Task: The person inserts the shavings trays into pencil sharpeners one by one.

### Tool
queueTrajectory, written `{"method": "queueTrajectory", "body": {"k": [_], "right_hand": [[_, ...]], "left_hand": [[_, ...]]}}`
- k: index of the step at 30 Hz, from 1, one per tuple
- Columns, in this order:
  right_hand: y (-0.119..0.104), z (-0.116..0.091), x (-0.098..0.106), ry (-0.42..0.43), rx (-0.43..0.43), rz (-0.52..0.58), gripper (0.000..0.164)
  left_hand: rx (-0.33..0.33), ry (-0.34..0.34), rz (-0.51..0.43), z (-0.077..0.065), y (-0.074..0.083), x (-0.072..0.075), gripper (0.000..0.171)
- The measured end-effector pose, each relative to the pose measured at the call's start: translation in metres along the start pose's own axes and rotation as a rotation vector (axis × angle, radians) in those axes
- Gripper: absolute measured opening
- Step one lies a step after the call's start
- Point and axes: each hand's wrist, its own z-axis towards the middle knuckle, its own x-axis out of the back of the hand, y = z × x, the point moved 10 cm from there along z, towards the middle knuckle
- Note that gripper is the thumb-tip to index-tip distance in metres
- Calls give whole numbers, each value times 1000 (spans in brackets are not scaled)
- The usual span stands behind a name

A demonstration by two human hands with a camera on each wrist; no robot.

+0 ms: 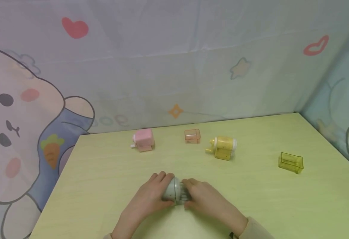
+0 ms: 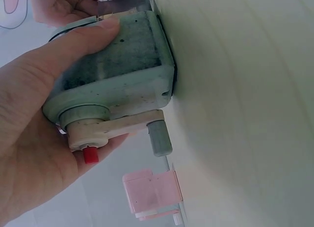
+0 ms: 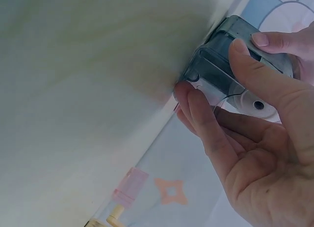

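A grey-green crank pencil sharpener (image 1: 171, 190) lies low over the table near its front, between both hands. My left hand (image 1: 150, 196) grips its body, the thumb across one side in the left wrist view. There the sharpener's crank (image 2: 128, 125) with its grey knob and a red tip (image 2: 91, 155) shows below the palm. From the other end, my right hand (image 1: 208, 199) holds the see-through shavings drawer (image 3: 211, 72) between thumb and fingers. The drawer sits at the sharpener's end, partly covered by the right fingers.
Toward the back of the table (image 1: 102, 186) stand a pink crank sharpener (image 1: 144, 138), a clear pink drawer (image 1: 192, 136) and a yellow crank sharpener (image 1: 224, 144). A clear yellow-green drawer (image 1: 290, 162) lies at the right. A printed cloth (image 1: 150, 73) hangs behind the table.
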Motion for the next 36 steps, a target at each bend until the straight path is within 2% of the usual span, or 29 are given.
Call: {"method": "queueTrajectory", "body": {"k": [18,24,36], "right_hand": [[4,2,-1,-5,1,6,62],[1,3,-1,3,19,25,59],[-2,5,1,23,43,47,62]], "left_hand": [[-16,7,-36,2,2,-2,68],[-21,7,-32,4,5,-4,67],[-1,7,-28,3,3,-3,67]]}}
